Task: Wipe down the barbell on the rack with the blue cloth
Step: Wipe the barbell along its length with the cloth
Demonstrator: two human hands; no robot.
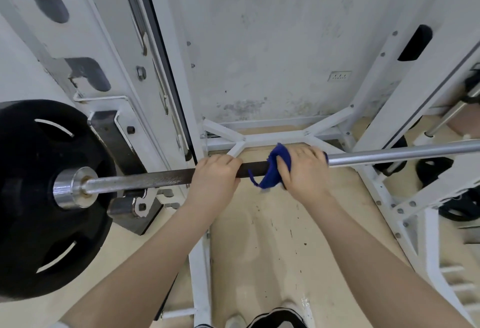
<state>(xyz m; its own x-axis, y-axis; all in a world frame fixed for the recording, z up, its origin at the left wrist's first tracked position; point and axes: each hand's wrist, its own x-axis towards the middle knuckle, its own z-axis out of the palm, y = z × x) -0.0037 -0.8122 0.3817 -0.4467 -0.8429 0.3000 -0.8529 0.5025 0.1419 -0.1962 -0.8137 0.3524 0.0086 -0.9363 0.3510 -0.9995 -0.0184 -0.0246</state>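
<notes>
Mid-frame, our right hand (302, 169) clamps the blue cloth (272, 172) around the barbell (145, 181) for full contact. Left hand (215, 175) grips bare bar, likely steadying it.

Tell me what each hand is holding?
The left hand grips the barbell bare; the right hand clamps the blue cloth around the bar's middle.

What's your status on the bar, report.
Left hand gripping the bar bare. Right hand clamps cloth around it. Plate at left end; nothing blocking.
</notes>
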